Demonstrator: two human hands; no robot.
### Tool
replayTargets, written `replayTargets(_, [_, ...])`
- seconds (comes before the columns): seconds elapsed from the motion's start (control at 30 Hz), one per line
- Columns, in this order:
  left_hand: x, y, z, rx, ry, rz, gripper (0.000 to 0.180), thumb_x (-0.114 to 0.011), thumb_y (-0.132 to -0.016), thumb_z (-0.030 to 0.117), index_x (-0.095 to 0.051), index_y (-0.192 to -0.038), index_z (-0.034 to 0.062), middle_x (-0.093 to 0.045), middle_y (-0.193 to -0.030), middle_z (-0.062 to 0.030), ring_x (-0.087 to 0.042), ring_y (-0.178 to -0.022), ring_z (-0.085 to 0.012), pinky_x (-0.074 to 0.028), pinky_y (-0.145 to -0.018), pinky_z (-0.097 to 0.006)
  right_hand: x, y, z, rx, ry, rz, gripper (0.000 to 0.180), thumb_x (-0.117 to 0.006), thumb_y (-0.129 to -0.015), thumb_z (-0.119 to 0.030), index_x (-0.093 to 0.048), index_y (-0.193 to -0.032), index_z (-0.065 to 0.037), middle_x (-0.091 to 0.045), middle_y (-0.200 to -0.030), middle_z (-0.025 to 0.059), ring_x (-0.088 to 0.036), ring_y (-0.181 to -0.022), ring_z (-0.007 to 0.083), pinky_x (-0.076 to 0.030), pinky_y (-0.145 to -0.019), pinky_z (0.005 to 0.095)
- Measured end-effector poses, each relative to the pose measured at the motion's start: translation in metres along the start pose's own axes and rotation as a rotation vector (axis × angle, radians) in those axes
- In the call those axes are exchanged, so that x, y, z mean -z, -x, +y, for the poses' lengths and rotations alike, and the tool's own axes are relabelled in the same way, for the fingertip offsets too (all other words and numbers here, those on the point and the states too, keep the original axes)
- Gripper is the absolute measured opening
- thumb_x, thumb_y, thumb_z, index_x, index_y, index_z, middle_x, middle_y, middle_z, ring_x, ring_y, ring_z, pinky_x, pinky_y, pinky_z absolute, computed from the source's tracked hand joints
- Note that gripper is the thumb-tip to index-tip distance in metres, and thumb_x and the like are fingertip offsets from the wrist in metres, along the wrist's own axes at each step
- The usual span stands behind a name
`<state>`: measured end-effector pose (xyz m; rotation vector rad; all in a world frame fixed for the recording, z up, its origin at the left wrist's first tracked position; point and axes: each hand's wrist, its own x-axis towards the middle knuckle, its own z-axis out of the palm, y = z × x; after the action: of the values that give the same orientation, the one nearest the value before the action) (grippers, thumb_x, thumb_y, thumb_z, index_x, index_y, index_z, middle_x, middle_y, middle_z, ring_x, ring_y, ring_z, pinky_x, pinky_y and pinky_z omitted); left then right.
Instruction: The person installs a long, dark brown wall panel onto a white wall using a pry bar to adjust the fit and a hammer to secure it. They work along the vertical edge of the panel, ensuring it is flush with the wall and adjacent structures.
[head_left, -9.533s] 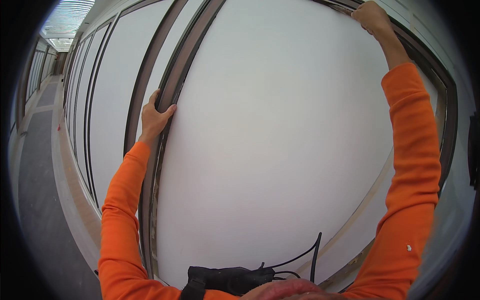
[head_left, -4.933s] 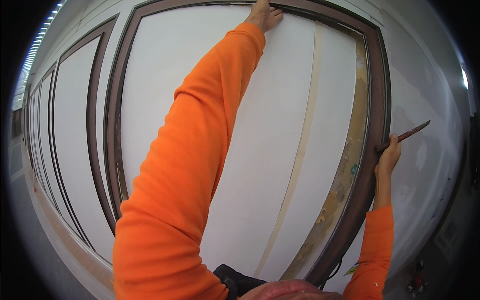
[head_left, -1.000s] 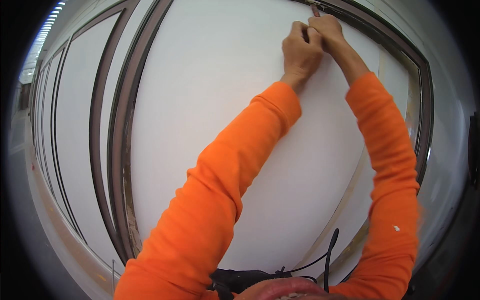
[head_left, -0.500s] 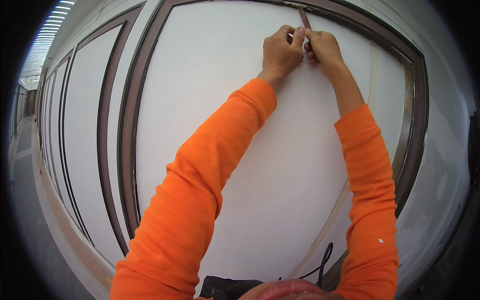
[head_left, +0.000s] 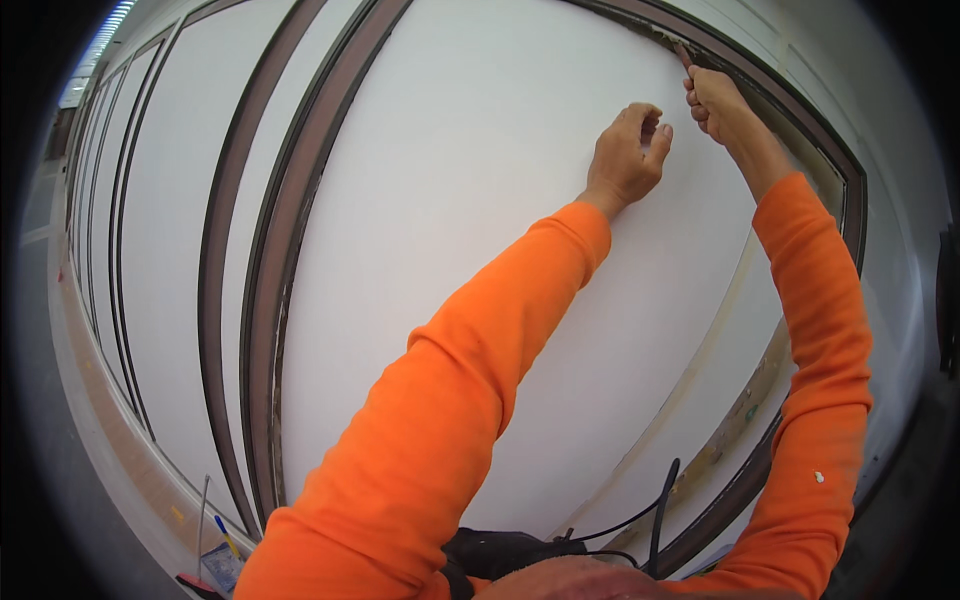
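Observation:
My right hand [head_left: 712, 102] is closed around a narrow, flat, reddish-brown tool [head_left: 684, 55]. Its far end meets the inner edge of the dark brown frame [head_left: 760, 65] at the top right, where the edge looks rough and pale in spots. Most of the tool is hidden in my fist, so its exact kind cannot be told. Lower and to the left, my left hand [head_left: 628, 158] hovers in front of the white panel [head_left: 470, 210]. Its fingers are curled but apart from the thumb, with nothing seen between them.
More brown-framed white panels [head_left: 180, 190] run along the wall to the left. A ledge [head_left: 125, 440] follows their base. Black cables [head_left: 663, 515] loop near my body at the bottom. A blue and yellow item [head_left: 228, 540] and a thin rod [head_left: 203, 515] lie at lower left.
My right hand has slid the tool rightward along the top frame edge. My left hand has come away from it and dropped lower. The whole view has shifted.

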<state>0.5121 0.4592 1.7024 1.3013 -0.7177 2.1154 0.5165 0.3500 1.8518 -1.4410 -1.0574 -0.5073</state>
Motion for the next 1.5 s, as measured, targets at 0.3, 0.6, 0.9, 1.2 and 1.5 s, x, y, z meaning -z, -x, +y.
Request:
replayTargets(0.3, [-0.003, -0.001, 0.007, -0.032, -0.035, 0.001, 0.023, -0.062, -0.094, 0.021, -0.064, -0.106, 0.0007, -0.071, -0.1, -0.0166, -0.07, -0.092, -0.0277, -0.054, -0.085, -0.037, 0.001, 0.001, -0.006, 0.005, -0.156, -0.072, 0.023, -0.045, -0.1, -0.025, -0.054, -0.084, -0.011, -0.042, -0.055, -0.0065, -0.03, -0.04, 0.0055, -0.022, -0.039, 0.0231])
replayTargets(0.6, [-0.018, -0.007, 0.033, 0.012, 0.04, -0.038, 0.02, -0.061, -0.093, 0.015, -0.064, -0.106, -0.0002, -0.071, -0.099, -0.0165, -0.07, -0.093, -0.0293, -0.054, -0.086, -0.038, 0.017, 0.004, 0.01, 0.118, 0.085, 0.043, 0.025, -0.046, -0.1, -0.028, -0.057, -0.102, -0.005, -0.06, -0.07, 0.0041, -0.051, -0.05, 0.0156, -0.041, -0.048, 0.0312])
replayTargets(0.9, [0.036, 0.002, 0.018, -0.263, -0.407, -0.25, 0.02, -0.065, -0.086, 0.007, -0.063, -0.105, 0.0058, -0.062, -0.125, -0.0117, -0.061, -0.115, -0.0329, -0.052, -0.095, -0.042, 0.019, -0.003, 0.017, 0.516, 0.878, 0.354, 0.033, -0.049, -0.101, -0.03, -0.059, -0.126, -0.011, -0.071, -0.108, 0.0186, -0.068, -0.104, 0.0399, -0.053, -0.09, 0.051])
replayTargets(1.2, [0.2, 0.013, 0.0, -0.303, -1.129, -0.239, 0.041, -0.062, -0.092, 0.017, -0.057, -0.131, 0.0098, -0.053, -0.142, -0.0125, -0.042, -0.139, -0.0334, -0.033, -0.116, -0.047, 0.109, -0.111, 0.068, 0.832, 0.799, 0.509, 0.032, -0.05, -0.103, -0.028, -0.066, -0.13, -0.028, -0.06, -0.126, 0.0094, -0.061, -0.115, 0.0296, -0.051, -0.097, 0.0452])
replayTargets(1.5, [0.192, 0.047, -0.01, -0.152, -1.1, -0.344, 0.055, -0.054, -0.093, 0.02, -0.044, -0.147, 0.0112, -0.035, -0.158, -0.0135, -0.027, -0.149, -0.0323, -0.023, -0.123, -0.046, 0.16, -0.153, 0.071, 1.102, 0.015, 1.011, 0.039, -0.049, -0.101, -0.039, -0.073, -0.11, -0.01, -0.071, -0.113, 0.0142, -0.067, -0.105, 0.0315, -0.049, -0.096, 0.0407])
